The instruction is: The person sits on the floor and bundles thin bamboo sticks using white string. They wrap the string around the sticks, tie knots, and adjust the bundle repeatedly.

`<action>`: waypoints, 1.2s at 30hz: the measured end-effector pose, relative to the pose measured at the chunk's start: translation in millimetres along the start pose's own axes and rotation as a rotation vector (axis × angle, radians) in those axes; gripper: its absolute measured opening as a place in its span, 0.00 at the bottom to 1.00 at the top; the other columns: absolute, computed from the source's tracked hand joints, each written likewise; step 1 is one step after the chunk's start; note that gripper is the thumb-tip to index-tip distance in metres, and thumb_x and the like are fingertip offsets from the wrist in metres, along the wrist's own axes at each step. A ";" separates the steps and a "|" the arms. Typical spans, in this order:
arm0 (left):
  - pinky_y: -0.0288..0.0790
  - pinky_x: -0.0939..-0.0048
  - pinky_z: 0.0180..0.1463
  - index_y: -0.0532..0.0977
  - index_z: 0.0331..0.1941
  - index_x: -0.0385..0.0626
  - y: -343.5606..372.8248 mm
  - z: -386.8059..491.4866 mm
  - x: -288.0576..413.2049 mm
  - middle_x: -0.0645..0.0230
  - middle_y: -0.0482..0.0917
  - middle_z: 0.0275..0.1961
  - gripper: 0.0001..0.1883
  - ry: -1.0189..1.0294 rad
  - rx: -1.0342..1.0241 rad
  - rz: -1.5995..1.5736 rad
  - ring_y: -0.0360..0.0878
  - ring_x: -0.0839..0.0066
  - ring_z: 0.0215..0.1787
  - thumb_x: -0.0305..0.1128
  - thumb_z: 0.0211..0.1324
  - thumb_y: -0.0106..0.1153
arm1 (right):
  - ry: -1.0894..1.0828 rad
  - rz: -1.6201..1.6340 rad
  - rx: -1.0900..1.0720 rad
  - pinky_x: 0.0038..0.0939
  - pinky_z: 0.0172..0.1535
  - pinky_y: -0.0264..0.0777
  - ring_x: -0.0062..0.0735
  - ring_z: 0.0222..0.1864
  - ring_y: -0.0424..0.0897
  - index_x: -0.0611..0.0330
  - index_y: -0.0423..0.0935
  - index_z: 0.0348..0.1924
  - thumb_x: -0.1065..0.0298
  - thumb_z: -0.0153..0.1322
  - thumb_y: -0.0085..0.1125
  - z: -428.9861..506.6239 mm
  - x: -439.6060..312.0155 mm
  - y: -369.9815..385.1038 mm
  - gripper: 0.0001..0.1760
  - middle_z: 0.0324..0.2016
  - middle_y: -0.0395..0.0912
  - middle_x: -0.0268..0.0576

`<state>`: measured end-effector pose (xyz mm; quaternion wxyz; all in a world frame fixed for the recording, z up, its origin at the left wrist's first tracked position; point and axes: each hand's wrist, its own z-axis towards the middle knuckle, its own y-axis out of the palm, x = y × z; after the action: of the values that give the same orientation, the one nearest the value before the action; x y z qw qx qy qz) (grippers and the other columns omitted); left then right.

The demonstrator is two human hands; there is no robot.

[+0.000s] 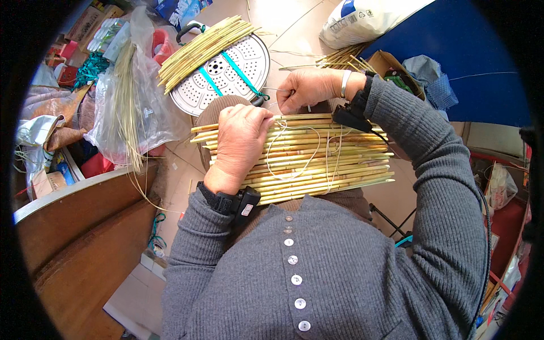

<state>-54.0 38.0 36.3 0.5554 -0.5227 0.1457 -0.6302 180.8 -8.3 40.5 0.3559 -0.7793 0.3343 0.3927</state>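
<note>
A mat of thin plant stalks (306, 157), laid side by side and joined with pale string (318, 146), rests across my lap. My left hand (242, 142) lies over the mat's left part, its thumb and fingertips pressed at the far edge. Just beyond that edge, my right hand (308, 89) has its fingers closed on a thin pale strand (276, 89); whether this is string or a stem cannot be told. A bundle of cut stalks (208, 51) lies on a round perforated metal tray (250, 55) past my left hand, with teal ribbons across the tray.
At the left, a clear plastic bag (157, 106) holds long dry stems (127, 102) beside a curved wooden panel (85, 221). A white sack (361, 25), loose stalks (340, 57) and a cardboard box (386, 63) stand beyond my right hand, near a blue surface (476, 63).
</note>
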 end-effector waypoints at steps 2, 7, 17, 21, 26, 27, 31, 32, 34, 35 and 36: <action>0.68 0.62 0.47 0.80 0.33 0.47 1.0 -0.2 -0.6 0.67 0.81 0.30 0.05 -0.001 0.017 0.005 0.80 0.64 0.36 0.31 0.54 0.67 | -0.045 -0.150 0.139 0.29 0.35 0.73 0.24 0.26 0.75 0.55 0.84 0.39 0.62 0.70 0.65 9.3 17.1 -2.0 0.09 0.24 0.81 0.33; 0.69 0.61 0.46 0.81 0.33 0.47 2.5 0.3 -2.2 0.68 0.81 0.29 0.05 0.024 0.014 -0.005 0.79 0.64 0.36 0.31 0.53 0.67 | -0.074 -0.758 0.860 0.40 0.43 0.78 0.44 0.37 0.84 0.58 0.82 0.40 0.57 0.77 0.54 32.6 44.6 -79.9 0.14 0.34 0.84 0.53; 0.69 0.62 0.47 0.80 0.33 0.47 2.0 -0.5 -2.5 0.67 0.81 0.30 0.05 0.010 0.021 -0.012 0.80 0.64 0.36 0.31 0.52 0.68 | 0.123 0.091 -0.084 0.24 0.20 0.63 0.13 0.18 0.68 0.52 0.88 0.42 0.67 0.72 0.63 9.3 15.5 -22.9 0.08 0.17 0.76 0.28; 0.69 0.61 0.46 0.80 0.32 0.47 1.5 -0.8 -3.3 0.67 0.81 0.30 0.05 0.011 0.019 0.006 0.80 0.63 0.36 0.31 0.52 0.68 | 0.050 -0.124 0.055 0.27 0.26 0.69 0.21 0.21 0.73 0.56 0.85 0.39 0.65 0.72 0.63 6.6 -6.1 -3.7 0.07 0.21 0.80 0.35; 0.68 0.61 0.47 0.81 0.32 0.48 1.9 -0.9 -3.8 0.68 0.81 0.30 0.04 0.011 0.014 -0.009 0.79 0.64 0.37 0.31 0.53 0.67 | -0.139 -0.760 0.571 0.39 0.39 0.77 0.51 0.33 0.81 0.63 0.79 0.34 0.65 0.72 0.61 13.1 -0.1 -18.5 0.10 0.30 0.81 0.52; 0.67 0.61 0.48 0.80 0.32 0.49 2.5 -1.2 -3.8 0.70 0.81 0.30 0.04 0.009 0.017 -0.007 0.79 0.65 0.37 0.31 0.52 0.66 | -0.108 -0.794 0.612 0.41 0.40 0.77 0.53 0.35 0.81 0.62 0.78 0.34 0.64 0.72 0.61 14.1 3.8 -19.0 0.10 0.31 0.81 0.51; 0.66 0.61 0.49 0.80 0.31 0.51 3.1 -2.4 -3.9 0.72 0.81 0.30 0.03 0.009 0.013 0.001 0.78 0.66 0.38 0.31 0.52 0.66 | -0.185 -0.905 0.752 0.44 0.39 0.78 0.52 0.34 0.84 0.57 0.81 0.34 0.60 0.73 0.56 17.3 14.7 -12.8 0.11 0.30 0.83 0.50; 0.67 0.61 0.48 0.80 0.32 0.50 2.8 -2.0 -3.8 0.70 0.81 0.30 0.03 0.016 0.018 0.006 0.79 0.65 0.37 0.30 0.53 0.66 | -0.182 -0.915 0.770 0.44 0.39 0.78 0.51 0.34 0.84 0.57 0.82 0.35 0.60 0.73 0.56 17.7 15.7 -11.2 0.11 0.30 0.83 0.50; 0.69 0.62 0.46 0.81 0.32 0.47 1.8 -1.7 -3.0 0.66 0.81 0.29 0.03 0.029 0.027 0.015 0.80 0.63 0.36 0.30 0.54 0.66 | -0.145 -0.938 0.766 0.44 0.40 0.79 0.51 0.35 0.84 0.56 0.82 0.35 0.60 0.74 0.55 19.6 15.4 -9.5 0.12 0.31 0.84 0.49; 0.69 0.62 0.46 0.81 0.32 0.47 1.3 -1.3 -2.8 0.66 0.82 0.29 0.03 0.034 0.030 0.020 0.80 0.63 0.36 0.30 0.54 0.66 | -0.112 -0.955 0.748 0.43 0.40 0.79 0.50 0.35 0.84 0.56 0.83 0.36 0.60 0.74 0.55 20.8 14.2 -9.8 0.12 0.32 0.84 0.49; 0.69 0.62 0.46 0.81 0.32 0.47 1.0 -1.3 -2.6 0.66 0.82 0.30 0.03 0.037 0.033 0.024 0.80 0.63 0.36 0.30 0.54 0.66 | -0.119 -0.973 0.732 0.43 0.41 0.79 0.50 0.35 0.84 0.55 0.83 0.36 0.59 0.74 0.54 22.0 12.8 -10.7 0.12 0.32 0.84 0.49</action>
<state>-55.0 39.3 33.7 0.5688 -0.5001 0.1517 -0.6351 187.1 12.2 23.1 0.7571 -0.6465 0.0328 0.0878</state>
